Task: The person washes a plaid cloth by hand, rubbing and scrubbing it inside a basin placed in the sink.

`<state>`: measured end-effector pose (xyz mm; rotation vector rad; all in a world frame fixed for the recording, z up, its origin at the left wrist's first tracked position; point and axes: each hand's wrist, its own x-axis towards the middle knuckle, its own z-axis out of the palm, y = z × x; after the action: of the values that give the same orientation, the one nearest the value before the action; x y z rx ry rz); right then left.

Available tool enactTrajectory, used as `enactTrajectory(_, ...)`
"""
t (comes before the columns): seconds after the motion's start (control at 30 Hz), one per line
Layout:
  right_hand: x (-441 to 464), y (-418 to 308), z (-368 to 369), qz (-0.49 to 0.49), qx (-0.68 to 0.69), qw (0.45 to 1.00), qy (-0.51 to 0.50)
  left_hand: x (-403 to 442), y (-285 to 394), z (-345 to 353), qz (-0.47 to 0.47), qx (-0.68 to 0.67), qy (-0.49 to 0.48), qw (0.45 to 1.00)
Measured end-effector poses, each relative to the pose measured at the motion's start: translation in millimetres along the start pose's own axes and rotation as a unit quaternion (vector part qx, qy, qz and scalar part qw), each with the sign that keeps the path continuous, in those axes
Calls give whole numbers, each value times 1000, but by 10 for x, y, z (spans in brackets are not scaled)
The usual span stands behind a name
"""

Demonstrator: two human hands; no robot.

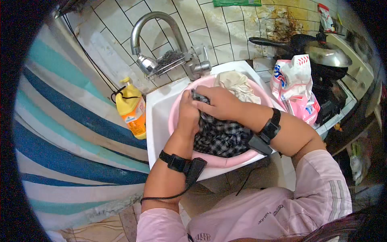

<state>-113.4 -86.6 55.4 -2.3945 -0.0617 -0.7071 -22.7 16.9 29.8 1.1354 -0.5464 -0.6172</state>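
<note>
A black-and-white checked cloth lies bunched in a pink basin, which sits in a white sink. Both hands are over the back left of the basin, close together. My left hand is closed on an edge of the checked cloth. Beside it, my right hand grips the same cloth, thumb pointing towards the left hand. A cream cloth rests in the basin behind my right hand. Parts of the fingers are hidden by the hands themselves.
A curved metal faucet rises behind the sink, with a wire rack holding a dark scourer. Left of the sink stands a yellow bottle near a striped curtain. On the right are a detergent bag and a lidded pan.
</note>
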Motion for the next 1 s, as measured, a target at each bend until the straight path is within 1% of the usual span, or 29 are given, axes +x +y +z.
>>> enactTrajectory(0.03,36,81,47,26,5,999,38,-133,107,140,1,10,32,999)
enactTrajectory(0.07,74,166,73,53,9,996,76,-154,117,152,0,10,33,999)
enactTrajectory(0.13,108,314,45,59,-8,994,88,-154,117,199,89,170,-2,981)
enactTrajectory(0.17,109,376,65,62,-24,995,79,-83,33,105,98,161,-48,981)
enactTrajectory(0.2,118,333,33,65,-39,995,69,-84,41,127,99,161,-50,981)
enactTrajectory(0.27,53,215,24,71,-48,994,67,-111,53,144,99,75,-38,992)
enactTrajectory(0.3,15,121,16,21,-35,997,66,-110,47,116,100,77,-38,991)
enactTrajectory(0.37,-54,-7,48,-93,-11,994,62,-90,9,25,-38,-79,-29,996)
enactTrajectory(0.4,-52,-8,49,-92,-9,994,61,-72,-14,1,-40,-78,-27,996)
enactTrajectory(0.47,-40,14,37,-65,-19,998,18,-26,-69,-27,-119,-91,21,989)
enactTrajectory(0.5,4,52,8,3,-42,999,19,-45,-33,20,-119,-91,20,989)
enactTrajectory(0.57,52,226,-24,24,-50,998,26,-78,48,125,-59,63,-37,996)
enactTrajectory(0.6,64,227,-58,43,-57,997,31,-54,27,117,-59,64,-39,995)
enactTrajectory(0.67,30,167,-19,44,-43,997,47,17,-57,20,-53,83,-34,995)
enactTrajectory(0.7,1,117,14,-23,-40,998,50,53,-113,-46,-54,87,-34,994)
enactTrajectory(0.73,-37,19,20,-91,-37,994,51,74,-157,-103,-99,-4,-30,995)
enactTrajectory(0.77,-107,-84,8,-102,-52,993,27,85,-206,-166,-144,-95,-23,985)
enactTrajectory(0.8,-88,-30,35,-103,-50,993,27,28,-157,-114,-143,-94,-22,985)
enactTrajectory(0.87,-22,150,85,-132,-101,986,26,-127,-29,91,-122,-81,40,988)
enactTrajectory(0.9,11,179,70,-33,-45,995,77,-110,-43,109,-39,55,-30,997)
enactTrajectory(0.93,42,229,49,-33,-46,996,76,-89,-32,111,-39,54,-30,997)
enactTrajectory(1.0,86,294,7,30,-66,993,92,-60,5,120,-43,21,-93,995)
